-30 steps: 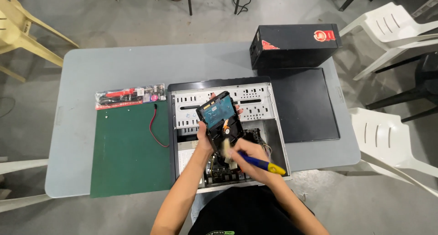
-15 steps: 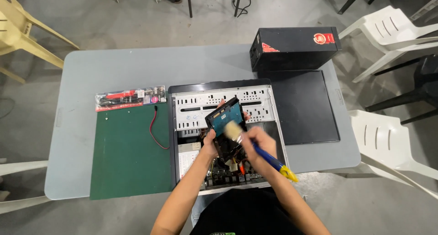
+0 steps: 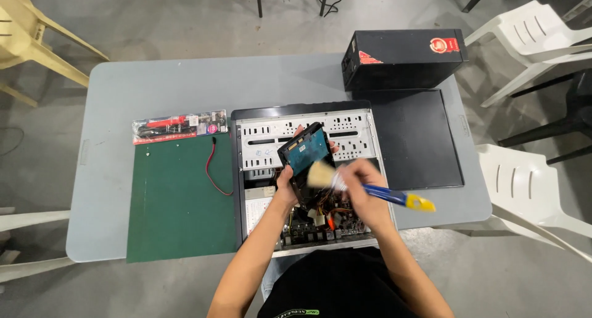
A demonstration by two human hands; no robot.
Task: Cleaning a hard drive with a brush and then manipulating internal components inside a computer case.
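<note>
My left hand holds a hard drive tilted above an open computer case on the grey table. The drive has a blue board face and a black frame. My right hand grips a paint brush with a blue and yellow handle. Its pale bristles touch the lower part of the drive. Inside the case, coloured cables and a board show beneath my hands.
A green cutting mat lies left of the case, with a red cable and a packaged tool set. A black side panel and a black box lie to the right. White and yellow plastic chairs surround the table.
The brush has swept across the drive, from lower right toward its lower face. The drive tilted slightly and moved a little to the right in my left hand.
</note>
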